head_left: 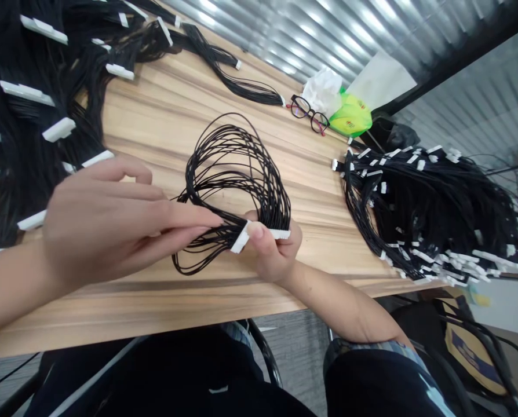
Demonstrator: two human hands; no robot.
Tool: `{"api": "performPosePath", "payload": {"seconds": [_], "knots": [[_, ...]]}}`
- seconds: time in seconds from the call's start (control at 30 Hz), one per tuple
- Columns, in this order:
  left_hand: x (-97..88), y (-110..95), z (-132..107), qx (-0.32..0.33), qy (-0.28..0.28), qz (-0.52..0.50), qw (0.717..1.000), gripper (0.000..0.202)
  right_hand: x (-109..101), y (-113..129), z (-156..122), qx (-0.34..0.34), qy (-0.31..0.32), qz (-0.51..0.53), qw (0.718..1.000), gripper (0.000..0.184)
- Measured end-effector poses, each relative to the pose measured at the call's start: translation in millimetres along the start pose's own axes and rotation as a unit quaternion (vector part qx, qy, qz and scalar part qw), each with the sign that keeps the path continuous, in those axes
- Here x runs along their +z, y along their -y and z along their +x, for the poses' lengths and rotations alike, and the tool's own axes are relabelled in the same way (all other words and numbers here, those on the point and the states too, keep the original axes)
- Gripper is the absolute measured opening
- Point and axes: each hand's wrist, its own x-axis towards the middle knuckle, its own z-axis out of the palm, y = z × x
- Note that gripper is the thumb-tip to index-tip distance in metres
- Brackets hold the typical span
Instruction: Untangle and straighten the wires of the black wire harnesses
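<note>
A looped bundle of thin black wires [274, 205] stands up off the table between my hands. Its ends run into two white connectors, one slanted [240, 238] and one lying flatter [280, 234]. My right hand [274, 249] grips both connectors, the thumb pressed over the place where they meet. From the left, my left hand [102, 223] reaches in with thumb and index finger pinched at the wires just beside the slanted connector. Exactly how many wires are in that pinch is hidden by the fingers.
Many black wire harnesses with white connectors [26, 92] cover the table's left side; another big pile [419, 208] lies right. A single harness [237, 84], glasses [310, 114] and a green tissue pack [351, 116] lie towards the back. The wooden table's [163, 313] front edge is near my lap.
</note>
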Motion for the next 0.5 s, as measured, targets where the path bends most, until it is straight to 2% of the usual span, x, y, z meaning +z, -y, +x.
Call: {"api": "performPosePath", "payload": {"seconds": [0.03, 0.1, 0.2, 0.33, 0.5], "knots": [[3.4, 1, -1, 0.044, -0.009, 0.036, 0.998, 0.032, 0, 0, 0, -0.003, 0.004, -0.004, 1.0, 0.036], [7.2, 1, 0, 0.078, -0.036, 0.072, 0.994, 0.039, 1, 0, 1, -0.011, 0.013, -0.006, 1.0, 0.035], [2.9, -7, 8, 0.127, -0.022, 0.107, 0.986, 0.041, 0, 0, 3, -0.028, 0.023, 0.013, 0.999, 0.031], [-6.8, -17, 16, 0.144, -0.053, 0.154, 0.976, 0.037, -1, -1, 3, -0.034, 0.018, 0.031, 0.999, 0.029], [-6.2, -15, 14, 0.167, -0.072, 0.159, 0.97, 0.036, -3, -5, -1, -0.026, 0.02, 0.059, 0.998, 0.019]]}}
